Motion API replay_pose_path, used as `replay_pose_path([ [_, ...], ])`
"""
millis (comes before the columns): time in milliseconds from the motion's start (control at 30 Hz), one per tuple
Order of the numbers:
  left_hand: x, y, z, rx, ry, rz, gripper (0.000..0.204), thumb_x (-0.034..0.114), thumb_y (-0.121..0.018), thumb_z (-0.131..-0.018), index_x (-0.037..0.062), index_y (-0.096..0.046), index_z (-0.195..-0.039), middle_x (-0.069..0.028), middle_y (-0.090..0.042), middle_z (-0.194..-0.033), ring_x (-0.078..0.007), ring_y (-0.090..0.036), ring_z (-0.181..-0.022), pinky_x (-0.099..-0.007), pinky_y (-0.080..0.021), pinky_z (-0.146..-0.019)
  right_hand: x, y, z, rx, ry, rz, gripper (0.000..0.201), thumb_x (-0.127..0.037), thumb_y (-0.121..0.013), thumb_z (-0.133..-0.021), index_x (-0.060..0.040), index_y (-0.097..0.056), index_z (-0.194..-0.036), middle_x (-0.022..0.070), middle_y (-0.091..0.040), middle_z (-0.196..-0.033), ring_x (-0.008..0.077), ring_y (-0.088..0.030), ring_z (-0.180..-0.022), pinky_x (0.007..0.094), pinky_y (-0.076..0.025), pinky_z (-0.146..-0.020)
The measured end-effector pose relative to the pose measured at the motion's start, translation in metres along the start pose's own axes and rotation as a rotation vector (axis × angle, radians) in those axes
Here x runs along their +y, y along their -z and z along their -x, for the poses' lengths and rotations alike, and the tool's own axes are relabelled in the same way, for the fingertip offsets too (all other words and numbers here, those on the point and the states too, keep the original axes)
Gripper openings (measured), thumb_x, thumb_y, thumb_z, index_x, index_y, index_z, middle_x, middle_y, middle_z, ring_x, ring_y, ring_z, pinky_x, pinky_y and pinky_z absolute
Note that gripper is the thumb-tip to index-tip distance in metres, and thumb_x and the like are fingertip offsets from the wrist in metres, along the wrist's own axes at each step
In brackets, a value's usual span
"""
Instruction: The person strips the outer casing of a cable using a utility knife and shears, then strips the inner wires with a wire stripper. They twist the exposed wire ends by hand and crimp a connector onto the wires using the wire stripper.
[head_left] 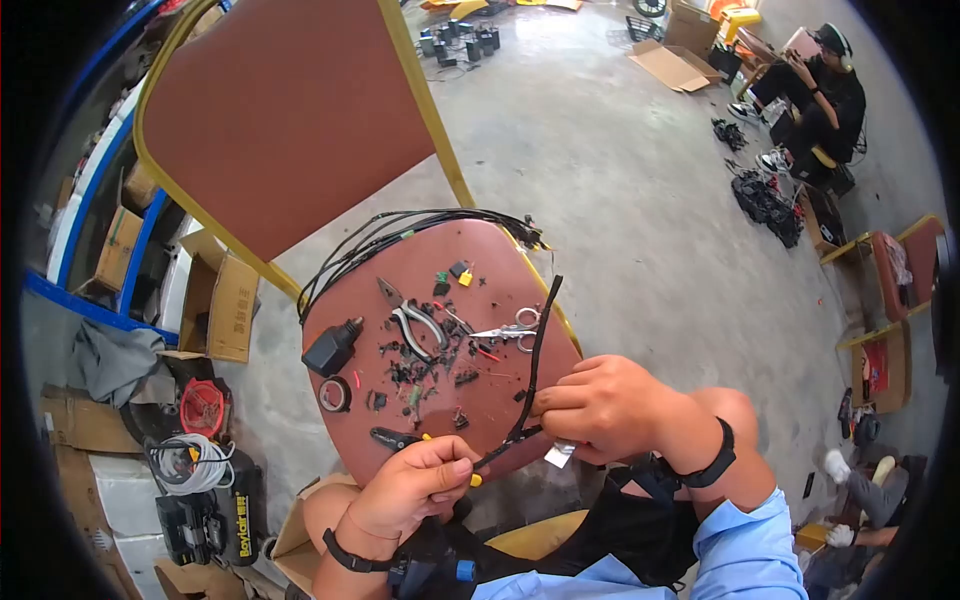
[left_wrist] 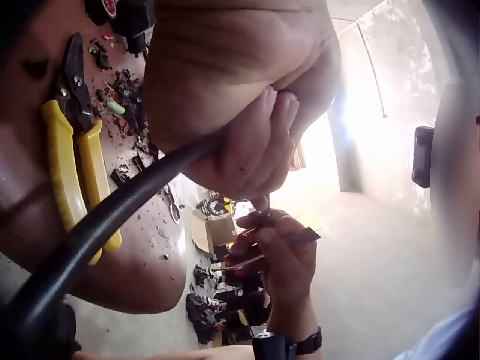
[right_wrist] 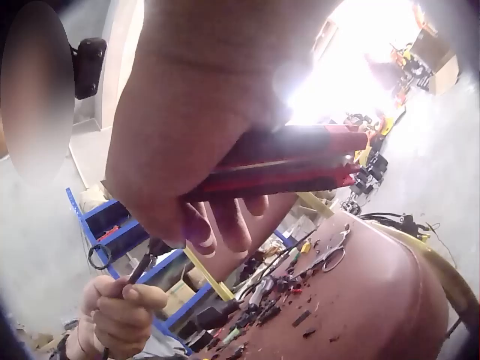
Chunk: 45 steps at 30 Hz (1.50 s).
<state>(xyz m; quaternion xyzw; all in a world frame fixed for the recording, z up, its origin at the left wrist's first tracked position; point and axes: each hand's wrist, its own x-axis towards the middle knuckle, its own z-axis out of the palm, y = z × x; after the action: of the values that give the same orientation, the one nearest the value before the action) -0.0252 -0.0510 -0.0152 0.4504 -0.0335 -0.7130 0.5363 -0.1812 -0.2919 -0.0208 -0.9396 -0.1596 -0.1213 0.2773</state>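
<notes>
My left hand grips a black cable near the chair seat's front edge. In the left wrist view the cable runs thick past the curled fingers. My right hand is beside the cable, holding a tool with a red-and-black handle; a flat silvery part shows below the fingers. What kind of tool it is, I cannot tell. Yellow-handled wire strippers lie under the left hand. On the seat are pliers, scissors and scattered black scraps.
A black bottle and a tape roll lie at the seat's left. Bundled black cables cross its back edge. The red chair back rises behind. Blue shelving stands left; a seated person is far right.
</notes>
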Motion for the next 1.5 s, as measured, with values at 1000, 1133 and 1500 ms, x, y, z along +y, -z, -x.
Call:
replay_pose_path([
  [1000,0.006,0.016,0.028,0.136,-0.186,-0.156,0.024,0.014,-0.057,-0.099,0.0002,-0.053,-0.118,-0.0029,-0.062,-0.095,-0.0073,-0.056,-0.076,-0.0226,-0.045,-0.065,0.043,0.032,0.003,0.378,-0.397,-0.024,0.015,0.0,-0.067,-0.065,-0.0033,-0.06,-0.078,0.0071,-0.066,-0.085,0.0287,-0.064,-0.07,0.0348,-0.05,-0.06],
  [1133,0.014,0.026,0.028,0.14,-0.144,-0.271,0.023,0.015,-0.057,-0.099,0.0008,-0.053,-0.116,-0.0038,-0.062,-0.092,-0.0092,-0.058,-0.079,-0.0249,-0.048,-0.069,0.056,0.033,0.007,0.243,-0.342,0.124,0.018,-0.002,-0.069,-0.064,-0.0051,-0.057,-0.077,0.006,-0.064,-0.082,0.0296,-0.061,-0.066,0.0364,-0.048,-0.059],
  [1500,0.026,0.034,0.032,0.293,-0.137,-0.346,0.017,0.014,-0.058,-0.097,0.0024,-0.057,-0.11,0.0008,-0.057,-0.082,-0.0052,-0.047,-0.069,-0.0218,-0.037,-0.06,0.073,0.03,-0.005,0.298,-0.255,0.213,0.019,-0.007,-0.07,-0.06,-0.0071,-0.055,-0.071,0.0038,-0.065,-0.083,0.0248,-0.063,-0.064,0.0392,-0.046,-0.056],
])
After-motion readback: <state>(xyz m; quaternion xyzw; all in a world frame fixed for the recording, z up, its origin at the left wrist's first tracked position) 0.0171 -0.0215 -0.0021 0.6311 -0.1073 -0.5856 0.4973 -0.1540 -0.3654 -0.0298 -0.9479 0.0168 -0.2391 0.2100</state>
